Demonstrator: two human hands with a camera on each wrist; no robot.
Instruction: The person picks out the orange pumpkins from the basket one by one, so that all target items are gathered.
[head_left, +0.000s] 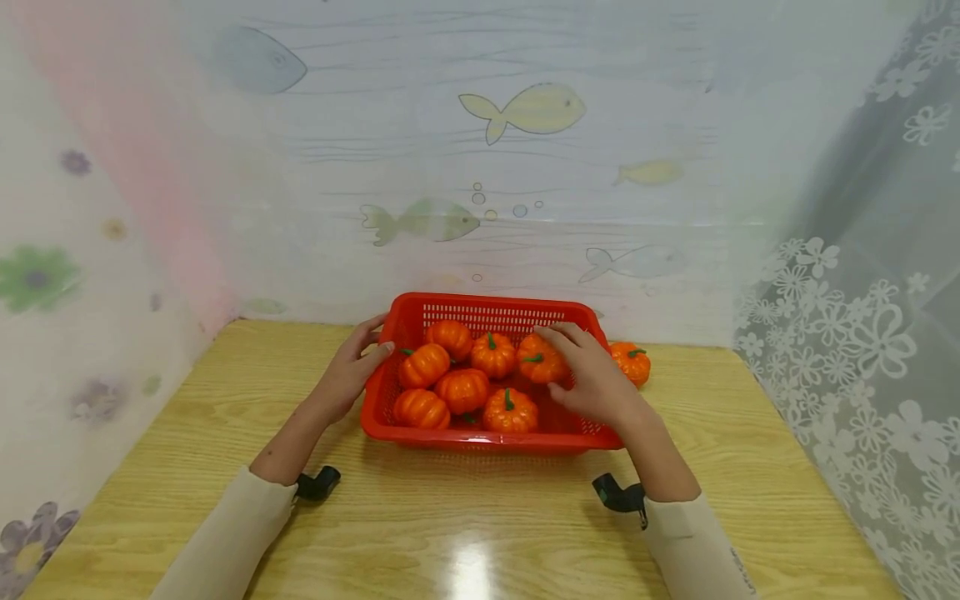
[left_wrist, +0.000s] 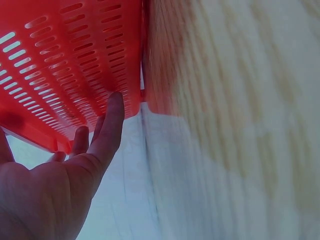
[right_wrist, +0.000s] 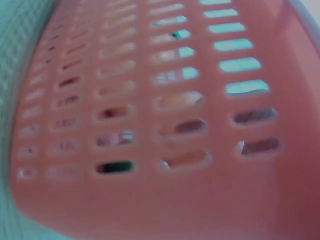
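A red plastic basket (head_left: 495,438) with slotted walls stands on the wooden table, holding several small orange toy pumpkins (head_left: 462,390) with green stems. My left hand (head_left: 347,375) holds the basket's left side, thumb at the rim and fingers along the outer wall, as the left wrist view shows on the slotted wall (left_wrist: 75,55). Over the basket's right part, my right hand (head_left: 596,379) has its fingers and thumb curved round a pumpkin (head_left: 536,360). In the right wrist view only the basket wall (right_wrist: 150,200) fills the frame; the hand is hidden there.
Another orange pumpkin (head_left: 632,363) sits on the table (head_left: 450,508) just outside the basket's right side. Behind stands a pale wall covering (head_left: 420,150) printed with fish. A floral sheet (head_left: 67,375) hangs at the left, a lacy curtain (head_left: 862,350) at the right.
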